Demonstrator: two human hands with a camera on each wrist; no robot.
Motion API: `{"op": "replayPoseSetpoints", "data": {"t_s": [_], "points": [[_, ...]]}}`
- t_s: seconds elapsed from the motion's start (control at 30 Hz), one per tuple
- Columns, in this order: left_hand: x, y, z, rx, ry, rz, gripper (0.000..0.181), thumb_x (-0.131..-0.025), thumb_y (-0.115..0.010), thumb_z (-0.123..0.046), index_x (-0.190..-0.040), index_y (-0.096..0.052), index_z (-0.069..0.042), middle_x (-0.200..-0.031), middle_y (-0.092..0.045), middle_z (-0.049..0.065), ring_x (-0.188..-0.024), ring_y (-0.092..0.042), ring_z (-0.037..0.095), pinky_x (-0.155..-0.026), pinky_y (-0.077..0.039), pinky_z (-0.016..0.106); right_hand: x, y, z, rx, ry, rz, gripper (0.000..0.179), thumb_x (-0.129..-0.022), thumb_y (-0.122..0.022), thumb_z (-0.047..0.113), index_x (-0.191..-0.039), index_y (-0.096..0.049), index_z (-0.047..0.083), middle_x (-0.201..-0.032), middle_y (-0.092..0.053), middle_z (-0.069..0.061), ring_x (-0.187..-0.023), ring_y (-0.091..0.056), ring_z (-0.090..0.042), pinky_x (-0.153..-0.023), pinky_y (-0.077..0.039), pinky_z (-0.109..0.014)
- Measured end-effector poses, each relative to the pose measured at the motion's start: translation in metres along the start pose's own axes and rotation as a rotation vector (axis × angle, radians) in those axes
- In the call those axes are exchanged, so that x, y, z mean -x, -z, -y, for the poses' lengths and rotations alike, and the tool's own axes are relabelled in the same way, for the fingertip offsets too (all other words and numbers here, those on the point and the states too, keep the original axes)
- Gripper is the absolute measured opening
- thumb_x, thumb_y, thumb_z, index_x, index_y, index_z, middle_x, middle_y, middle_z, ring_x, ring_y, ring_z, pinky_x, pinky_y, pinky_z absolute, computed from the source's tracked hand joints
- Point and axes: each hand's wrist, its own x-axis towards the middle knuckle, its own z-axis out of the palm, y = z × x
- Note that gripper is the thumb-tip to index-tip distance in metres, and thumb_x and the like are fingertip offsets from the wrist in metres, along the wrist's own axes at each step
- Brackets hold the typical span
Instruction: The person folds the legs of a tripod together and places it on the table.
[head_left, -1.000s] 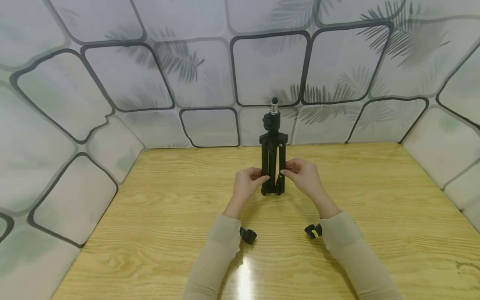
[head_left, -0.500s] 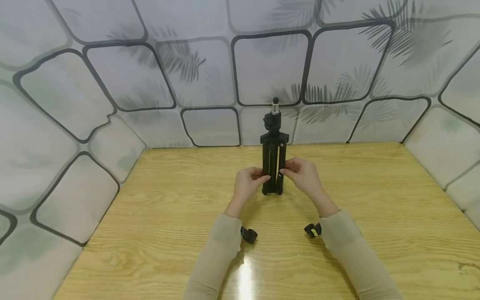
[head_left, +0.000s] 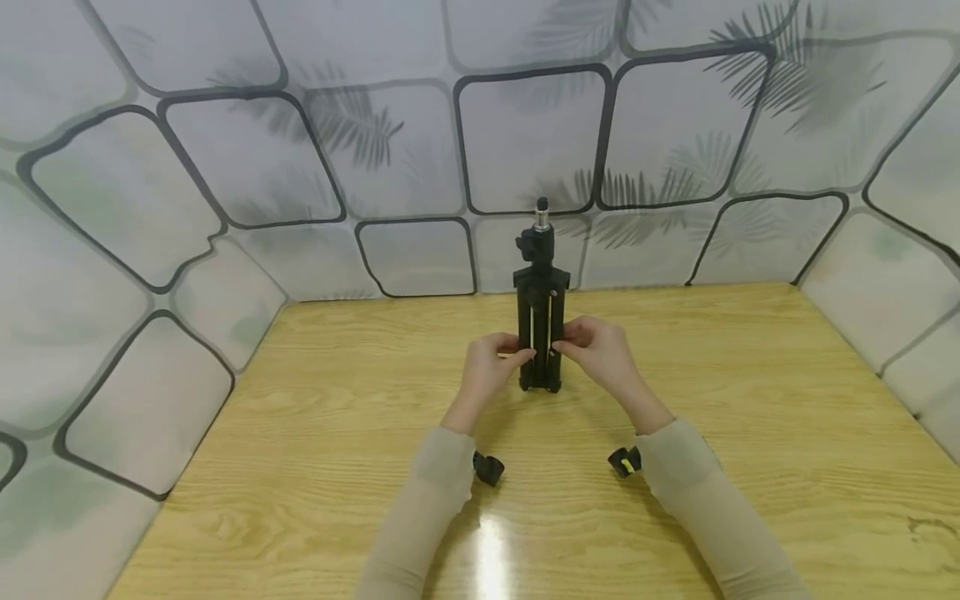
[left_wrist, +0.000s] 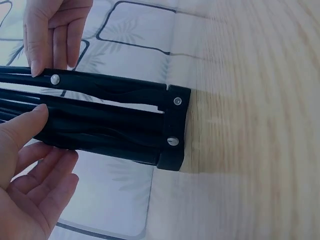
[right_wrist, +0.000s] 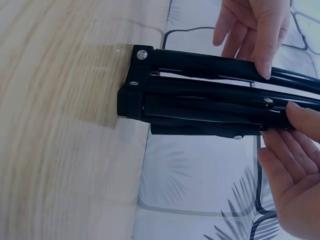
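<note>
A small black tripod stand point(head_left: 537, 287) stands upright on the wooden table, its legs folded together and a silver post with a black tip on top. My left hand point(head_left: 487, 365) pinches the left leg between thumb and fingers at lower height. On the other side, my right hand point(head_left: 602, 353) grips the right leg the same way. In the left wrist view, the leg tubes point(left_wrist: 105, 122) end in a black foot bracket point(left_wrist: 175, 127) with silver rivets, close to the tabletop. The right wrist view shows narrow gaps between the tripod's legs point(right_wrist: 210, 100).
The light wooden table point(head_left: 337, 467) meets a patterned padded wall point(head_left: 405, 150) behind the tripod. More of that wall rises along the left and right sides. A black wrist camera point(head_left: 489, 469) sticks out from the left sleeve, another camera point(head_left: 625, 462) from the right.
The tripod's right leg has swung inward against the centre, narrowing the gap between the legs. My right hand has moved slightly left with it, while the left hand keeps its hold.
</note>
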Motion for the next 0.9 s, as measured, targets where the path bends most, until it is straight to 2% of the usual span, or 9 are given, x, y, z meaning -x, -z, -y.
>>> {"op": "replayPoseSetpoints", "data": {"t_s": [0.17, 0.4, 0.53, 0.73, 0.9], "points": [[-0.003, 0.004, -0.001, -0.045, -0.056, -0.006, 0.020, -0.081, -0.066, -0.017, -0.095, -0.066, -0.003, -0.087, -0.065, 0.006, -0.079, -0.061, 0.016, -0.069, -0.049, 0.023, 0.005, -0.001, 0.003, -0.003, 0.002, -0.005, 0.017, -0.078, -0.068, 0.011, -0.090, -0.064, 0.000, -0.084, -0.065, -0.012, -0.072, -0.062, -0.021, -0.061, -0.051, -0.033], [-0.008, 0.006, 0.001, -0.060, -0.051, 0.021, 0.021, -0.082, -0.065, -0.018, -0.096, -0.066, -0.003, -0.089, -0.066, 0.006, -0.083, -0.062, 0.017, -0.070, -0.049, 0.025, 0.010, -0.005, 0.005, -0.003, 0.029, -0.031, 0.016, -0.079, -0.068, 0.011, -0.090, -0.065, 0.001, -0.085, -0.065, -0.011, -0.071, -0.063, -0.020, -0.061, -0.051, -0.032], [-0.010, 0.006, 0.003, -0.052, -0.070, 0.038, 0.021, -0.084, -0.062, -0.016, -0.100, -0.065, -0.003, -0.092, -0.065, 0.007, -0.086, -0.061, 0.018, -0.073, -0.049, 0.024, 0.014, -0.008, 0.008, -0.003, 0.046, -0.043, 0.015, -0.078, -0.068, 0.011, -0.089, -0.066, 0.001, -0.084, -0.066, -0.010, -0.071, -0.063, -0.021, -0.062, -0.051, -0.033], [-0.013, 0.007, 0.005, -0.044, -0.102, 0.068, 0.022, -0.086, -0.059, -0.013, -0.105, -0.063, -0.002, -0.096, -0.064, 0.010, -0.090, -0.061, 0.020, -0.075, -0.048, 0.026, 0.017, -0.013, 0.009, 0.000, 0.054, -0.020, 0.014, -0.080, -0.066, 0.011, -0.091, -0.066, 0.002, -0.086, -0.066, -0.009, -0.075, -0.063, -0.021, -0.065, -0.051, -0.032], [-0.014, 0.008, 0.003, -0.021, -0.090, 0.092, 0.024, -0.088, -0.057, -0.013, -0.109, -0.061, -0.002, -0.100, -0.063, 0.010, -0.093, -0.059, 0.021, -0.077, -0.048, 0.028, 0.019, -0.016, 0.013, 0.003, 0.083, -0.011, 0.014, -0.081, -0.065, 0.008, -0.093, -0.065, 0.001, -0.088, -0.066, -0.011, -0.077, -0.063, -0.022, -0.066, -0.051, -0.032]]}}
